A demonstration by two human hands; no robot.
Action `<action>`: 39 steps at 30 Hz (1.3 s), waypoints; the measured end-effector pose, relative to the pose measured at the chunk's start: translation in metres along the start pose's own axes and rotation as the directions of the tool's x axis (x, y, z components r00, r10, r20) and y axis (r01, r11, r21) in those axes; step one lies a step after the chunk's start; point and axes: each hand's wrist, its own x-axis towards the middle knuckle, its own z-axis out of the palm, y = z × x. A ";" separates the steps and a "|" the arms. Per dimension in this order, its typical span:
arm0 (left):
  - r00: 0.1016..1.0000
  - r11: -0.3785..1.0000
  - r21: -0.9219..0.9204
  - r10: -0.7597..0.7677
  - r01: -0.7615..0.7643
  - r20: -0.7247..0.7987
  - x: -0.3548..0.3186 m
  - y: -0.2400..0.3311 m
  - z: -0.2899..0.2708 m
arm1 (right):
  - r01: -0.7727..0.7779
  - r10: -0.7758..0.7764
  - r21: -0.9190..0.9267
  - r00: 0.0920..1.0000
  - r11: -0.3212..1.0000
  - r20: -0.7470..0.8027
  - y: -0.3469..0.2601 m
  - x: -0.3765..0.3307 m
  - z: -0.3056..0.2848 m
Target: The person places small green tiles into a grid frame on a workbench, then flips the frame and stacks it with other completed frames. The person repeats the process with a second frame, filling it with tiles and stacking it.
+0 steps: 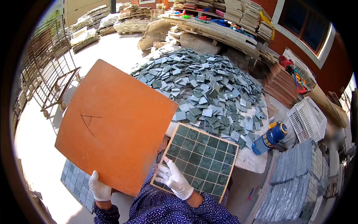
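My left hand (pixel 100 188), in a white glove, grips the lower edge of a large square orange board (pixel 123 108) with a dark mark drawn on it. The board is tilted up and away from my lap. Over a framed grid of dark green stone tiles (pixel 199 151) is my right hand (pixel 177 181), gloved in white with bare fingertips. Its fingers are stretched out and apart; whether they touch the tiles I cannot tell. Part of the grid's near edge is hidden by that hand and my sleeve. A sheet of grey-blue tiles (pixel 76 183) lies partly behind the board.
A heap of loose green-grey tiles (pixel 209 87) spreads beyond the grid. To the right stand a blue bottle (pixel 269 139), white plastic crates (pixel 309 117) and stacked tile sheets (pixel 294 177). A metal cart (pixel 50 76) is at the left. Stone slabs (pixel 134 22) are piled at the back.
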 end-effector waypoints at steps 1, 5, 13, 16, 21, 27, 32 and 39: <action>0.995 0.998 -0.027 -0.051 0.053 0.087 -0.005 -0.019 0.000 | 0.031 -0.031 0.020 1.000 0.999 0.004 0.002 0.000 0.017; 0.977 0.701 0.681 0.120 -0.211 0.179 -0.013 -0.082 -0.065 | 0.231 -0.429 -0.405 0.745 0.884 -0.511 -0.008 -0.009 -0.013; 0.848 0.604 0.793 -0.460 0.083 0.262 0.035 -0.073 0.006 | 0.089 -0.603 -0.634 0.433 0.768 -0.670 -0.031 -0.138 -0.082; 0.910 0.280 0.954 -0.357 -0.108 0.208 0.019 -0.109 -0.006 | -0.084 -0.598 -0.669 0.376 0.739 -0.708 -0.016 -0.171 -0.092; 0.924 0.177 0.971 -0.321 -0.158 0.209 0.010 -0.137 -0.031 | -0.159 -0.629 -0.700 0.335 0.696 -0.701 -0.009 -0.180 -0.104; 0.919 0.166 0.969 -0.321 -0.184 0.229 0.024 -0.148 -0.021 | -0.187 -0.623 -0.696 0.329 0.693 -0.709 -0.019 -0.168 -0.116; 0.933 0.408 0.913 -0.327 -0.001 0.148 0.010 -0.138 -0.012 | 0.047 -0.689 -0.722 0.347 0.690 -0.636 -0.043 -0.178 -0.083; 0.904 0.917 0.398 -0.173 0.004 0.390 -0.017 -0.156 0.077 | 0.660 -0.701 -0.252 0.701 0.707 -0.132 -0.091 -0.139 -0.032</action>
